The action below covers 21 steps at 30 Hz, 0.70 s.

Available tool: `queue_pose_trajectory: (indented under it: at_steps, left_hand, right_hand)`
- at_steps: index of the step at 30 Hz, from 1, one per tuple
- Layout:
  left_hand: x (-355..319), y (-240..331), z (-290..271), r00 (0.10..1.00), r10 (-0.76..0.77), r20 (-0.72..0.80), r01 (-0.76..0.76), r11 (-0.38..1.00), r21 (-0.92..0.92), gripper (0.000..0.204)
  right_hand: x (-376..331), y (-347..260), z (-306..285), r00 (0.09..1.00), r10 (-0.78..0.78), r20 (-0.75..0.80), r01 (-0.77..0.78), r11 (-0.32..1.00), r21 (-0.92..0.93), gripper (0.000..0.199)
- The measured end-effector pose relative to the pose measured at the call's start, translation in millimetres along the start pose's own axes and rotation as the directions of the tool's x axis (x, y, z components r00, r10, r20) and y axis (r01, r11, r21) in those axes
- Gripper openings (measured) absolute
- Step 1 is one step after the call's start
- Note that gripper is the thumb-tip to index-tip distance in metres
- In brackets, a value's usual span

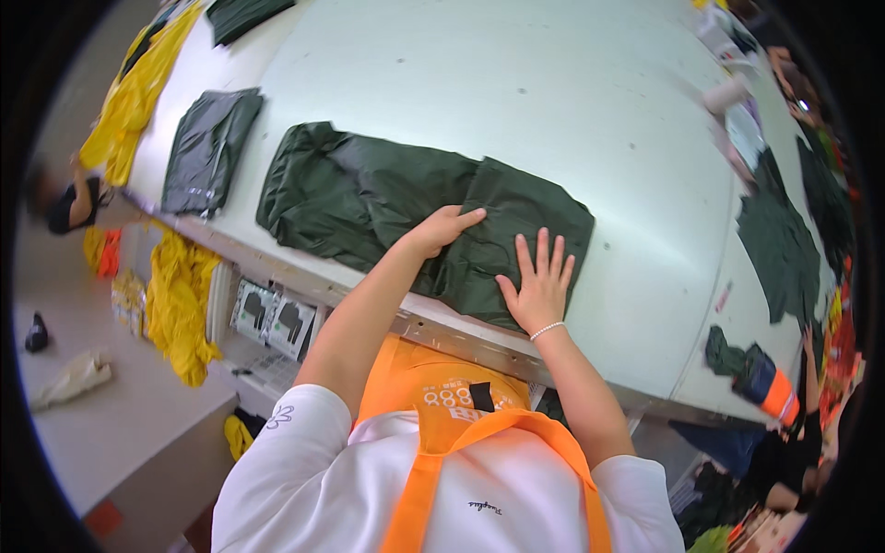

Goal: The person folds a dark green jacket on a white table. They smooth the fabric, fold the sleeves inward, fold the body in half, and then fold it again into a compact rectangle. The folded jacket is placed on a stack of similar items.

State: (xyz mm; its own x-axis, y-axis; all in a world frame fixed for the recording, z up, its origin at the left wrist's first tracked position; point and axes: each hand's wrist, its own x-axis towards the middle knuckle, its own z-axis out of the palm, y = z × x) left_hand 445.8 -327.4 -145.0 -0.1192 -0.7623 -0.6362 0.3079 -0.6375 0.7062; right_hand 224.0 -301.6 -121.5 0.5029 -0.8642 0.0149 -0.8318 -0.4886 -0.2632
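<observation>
my left hand (441, 230) lies flat on the dark green garment (415, 217), fingers stretched out toward the fold, its grip wide and holding nothing. my right hand (539, 281) presses palm down on the folded right end, fingers spread, grip wide too. the garment lies along the near edge of the pale worktop (516, 101). a dark grey garment (207, 147) lies well apart to the left, yellow cloth (138, 92) beyond it.
</observation>
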Motion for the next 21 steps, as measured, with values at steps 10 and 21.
queue_pose_trajectory:
  at_steps: [10,21]
  left_hand:
    - [-45,34,-9,0.688,0.715,-0.127,-0.300,0.440,0.847,0.065]
    - [-22,70,-131,0.745,0.350,0.568,-0.523,-0.223,0.823,0.131]
  right_hand:
    - [21,-22,21,0.999,-0.002,0.045,0.003,1.000,-0.026,0.072]
    - [110,-121,-35,0.703,0.194,0.684,0.063,0.941,-0.332,0.084]
